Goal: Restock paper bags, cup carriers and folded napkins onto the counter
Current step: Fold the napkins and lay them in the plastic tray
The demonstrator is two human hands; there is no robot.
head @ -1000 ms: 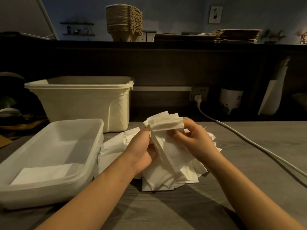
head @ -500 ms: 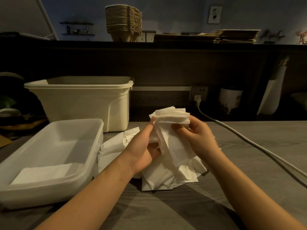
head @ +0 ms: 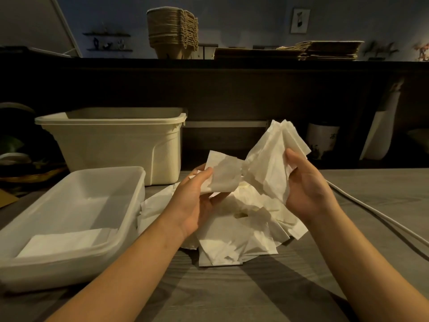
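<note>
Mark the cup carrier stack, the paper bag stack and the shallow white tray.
cup carrier stack [head: 173,31]: head view, front middle.
paper bag stack [head: 329,51]: head view, front edge.
shallow white tray [head: 76,205]: head view, bare inner floor.

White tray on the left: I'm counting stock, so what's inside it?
A flat folded napkin lies at the near end of the tray. Whether more are stacked beneath it cannot be seen.
</note>
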